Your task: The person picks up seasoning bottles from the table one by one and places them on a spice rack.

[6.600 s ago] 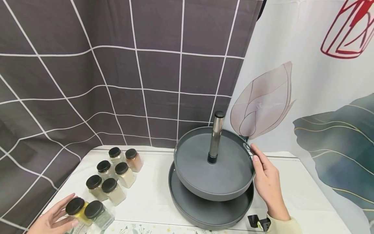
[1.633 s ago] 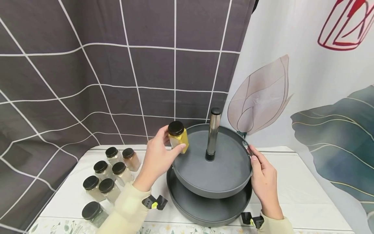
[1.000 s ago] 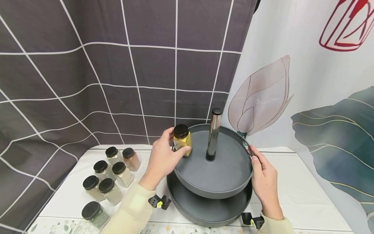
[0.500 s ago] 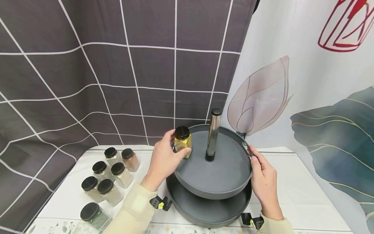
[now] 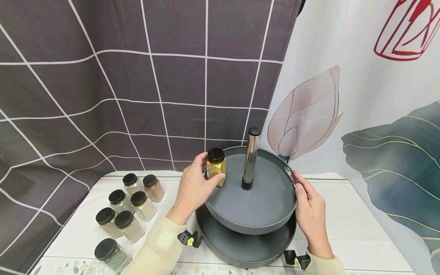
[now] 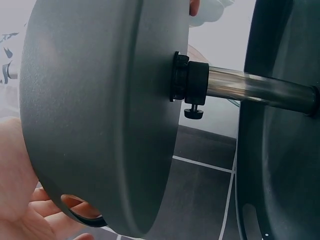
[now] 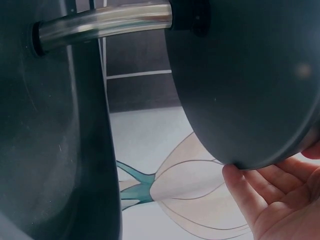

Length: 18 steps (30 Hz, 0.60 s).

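My left hand (image 5: 193, 187) holds a square spice jar (image 5: 216, 168) with yellow contents and a black lid, upright at the left side of the upper tray (image 5: 256, 208). Whether its base rests fully on that tray is hard to see. The round grey tray sits above a wider lower tray (image 5: 247, 252), with a metal post (image 5: 251, 160) through the middle. My right hand (image 5: 312, 214) grips the upper tray's right rim. In the right wrist view, its fingers (image 7: 245, 195) curl under the edge. The left wrist view hides the jar behind the tray wall (image 6: 90, 110).
Several black-lidded spice jars stand at left on the white table (image 5: 357, 225), among them an orange-brown one (image 5: 154, 189) and a pale green one (image 5: 115, 258) near the front. A dark grid-patterned curtain (image 5: 185, 80) hangs close behind.
The left hand has lifted the yellow spice jar off the table, carried it rightward and lowered it at the upper tray's left side. Over the last half second it barely shifts. The right hand keeps its grip.
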Motion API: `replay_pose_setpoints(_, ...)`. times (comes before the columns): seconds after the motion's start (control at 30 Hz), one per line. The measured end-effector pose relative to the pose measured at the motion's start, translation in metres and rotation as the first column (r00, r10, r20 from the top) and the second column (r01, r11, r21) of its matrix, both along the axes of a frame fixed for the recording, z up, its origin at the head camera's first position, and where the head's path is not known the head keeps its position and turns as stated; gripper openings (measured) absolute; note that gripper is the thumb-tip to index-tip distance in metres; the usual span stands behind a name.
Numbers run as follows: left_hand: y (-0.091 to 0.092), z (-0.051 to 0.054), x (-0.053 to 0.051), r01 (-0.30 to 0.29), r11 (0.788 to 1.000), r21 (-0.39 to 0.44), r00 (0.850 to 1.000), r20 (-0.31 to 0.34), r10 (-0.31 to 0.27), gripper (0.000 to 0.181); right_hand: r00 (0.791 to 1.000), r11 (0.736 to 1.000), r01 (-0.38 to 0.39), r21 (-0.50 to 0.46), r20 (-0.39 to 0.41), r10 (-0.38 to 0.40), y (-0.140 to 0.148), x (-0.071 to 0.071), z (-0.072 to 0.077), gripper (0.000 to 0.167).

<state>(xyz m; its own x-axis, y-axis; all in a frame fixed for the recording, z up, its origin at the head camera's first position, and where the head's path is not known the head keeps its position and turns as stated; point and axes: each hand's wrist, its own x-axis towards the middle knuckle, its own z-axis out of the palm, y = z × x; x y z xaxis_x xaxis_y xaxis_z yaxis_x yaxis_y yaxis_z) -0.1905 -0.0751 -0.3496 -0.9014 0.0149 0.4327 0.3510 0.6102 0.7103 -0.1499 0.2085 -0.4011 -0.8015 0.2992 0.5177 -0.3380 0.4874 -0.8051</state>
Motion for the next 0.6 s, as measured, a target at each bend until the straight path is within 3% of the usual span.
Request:
replay_pose_setpoints(0.2,-0.002,-0.001,0.000,0.006,1.000,-0.013,1.000,0.000,-0.006,0.069,1.000,1.000,0.003,0.004,0.001,-0.003,0.000,0.000,0.000,0.035)
replay_pose_setpoints(0.47,-0.009,-0.002,-0.001,0.060,0.998,0.021,0.998,-0.021,-0.059,0.071,1.000,1.000,-0.003,0.001,0.003,0.003,0.000,0.001,0.001,0.035)
replay_pose_setpoints(0.6,-0.018,-0.002,0.003,0.038,0.998,0.057,0.999,-0.027,-0.037,0.066,1.000,1.000,-0.001,0.003,0.005,0.001,0.000,0.001,0.000,0.035)
